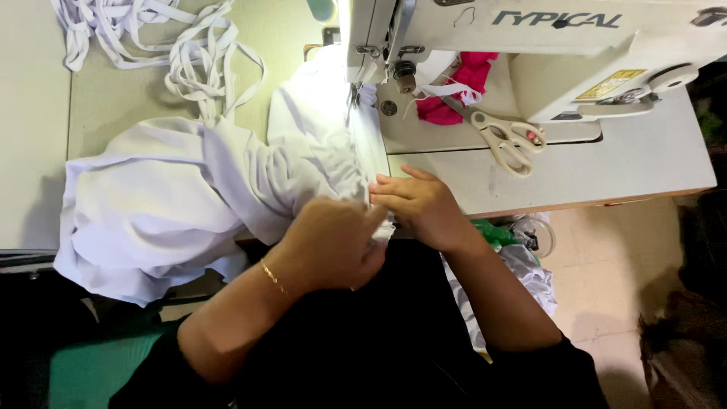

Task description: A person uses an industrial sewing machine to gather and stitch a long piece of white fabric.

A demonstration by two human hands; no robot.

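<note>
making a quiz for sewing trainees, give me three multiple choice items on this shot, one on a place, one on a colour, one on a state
1. Where do the scissors lie?
A. on the machine bed, right of the needle
B. on the floor
C. in the left hand

2. What colour is the cloth being handled?
A. black
B. white
C. yellow

3. What are the hands doing?
A. both resting in the lap
B. one lifting the scissors
C. both pinching the cloth at the table edge

Answers:
1 A, the scissors sit closed-handled on the bed under the machine arm, beside a pink scrap.
2 B, the bunched cloth is white, as is the tape piled behind it.
3 C, the left hand and right hand meet on the cloth's edge.
</note>
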